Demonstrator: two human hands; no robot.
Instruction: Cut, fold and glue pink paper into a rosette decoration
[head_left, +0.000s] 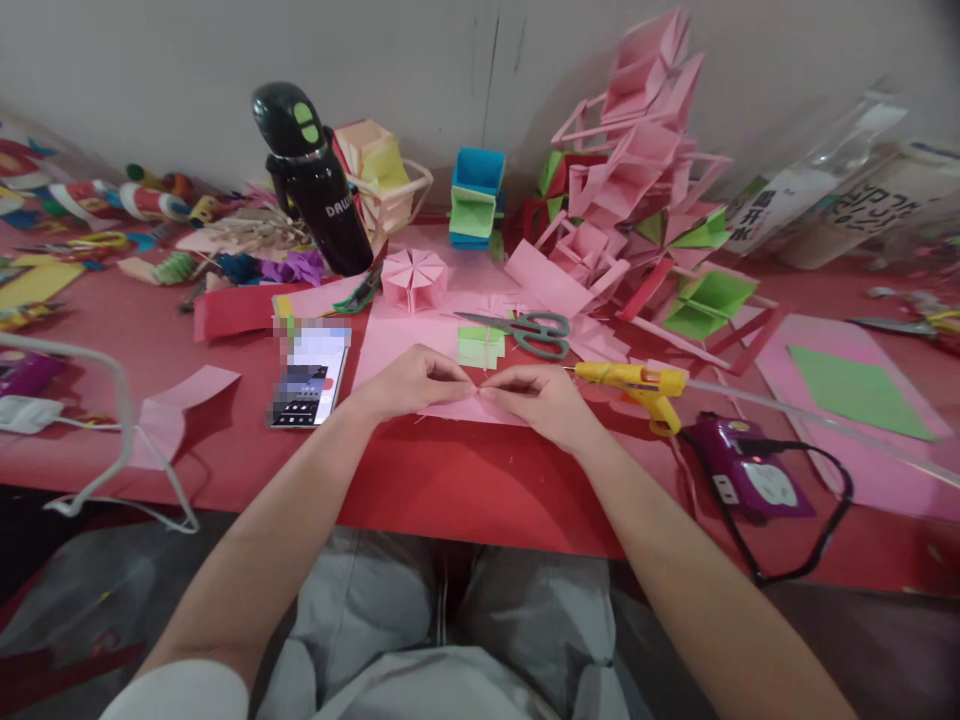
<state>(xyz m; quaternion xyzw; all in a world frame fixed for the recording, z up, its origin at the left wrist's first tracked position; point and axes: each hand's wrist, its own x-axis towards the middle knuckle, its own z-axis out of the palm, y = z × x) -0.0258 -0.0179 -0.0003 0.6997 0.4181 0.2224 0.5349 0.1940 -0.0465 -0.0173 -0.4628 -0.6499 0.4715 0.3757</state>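
Observation:
My left hand [420, 383] and my right hand [546, 400] meet over a pink paper sheet [386, 340] near the table's front. Thumb and fingers of both are pinched together, tip to tip. Whatever lies between the fingertips is too small and too covered to name. Just beyond them are light green paper pieces [481, 346] and grey-handled scissors [541, 330], their blades pointing left. To the right of my right hand lies a yellow glue gun [637, 380] with a long clear glue stick [787, 405] in its back.
A phone [311, 375] lies left of my hands, with a black bottle [319, 185] behind it. A folded pink paper piece [414, 280] sits beyond the hands. Pink paper constructions [630, 170] pile up at the back right. A purple power socket [750, 470] with a black cable stands front right.

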